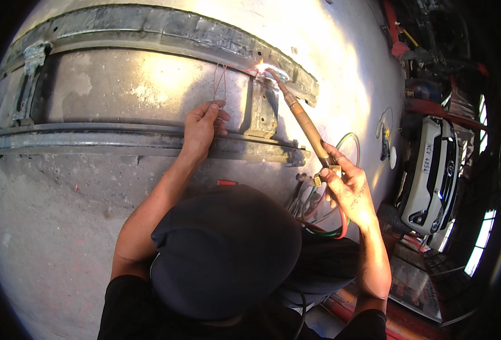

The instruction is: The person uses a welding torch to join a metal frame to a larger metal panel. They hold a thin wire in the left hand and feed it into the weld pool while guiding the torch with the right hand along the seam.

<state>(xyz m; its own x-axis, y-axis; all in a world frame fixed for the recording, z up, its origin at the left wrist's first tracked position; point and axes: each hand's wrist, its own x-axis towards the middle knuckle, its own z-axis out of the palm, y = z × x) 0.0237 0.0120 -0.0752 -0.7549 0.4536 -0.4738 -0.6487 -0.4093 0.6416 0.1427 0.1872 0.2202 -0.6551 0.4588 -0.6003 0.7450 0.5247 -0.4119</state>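
My right hand (348, 190) grips a gas welding torch (304, 122) near its valves, thumb and fingers round the handle. From the torch's tip a bright flame (261, 67) plays on the joint between a short cross-piece (263, 107) and the far beam of a steel frame (148, 22). My left hand (204, 126) pinches a thin, copper-coloured filler wire (215, 82), bent back on itself. The wire's end runs toward the flame, where glare hides its contact. Below that hand lies the frame's near rail (92, 139).
Red and green hoses (341, 226) loop beneath my right hand. A dark cap (227, 249) covers the lower middle of the view. At the right a white vehicle (431, 164) stands past the concrete floor (58, 221), and a cable (383, 133) lies there.
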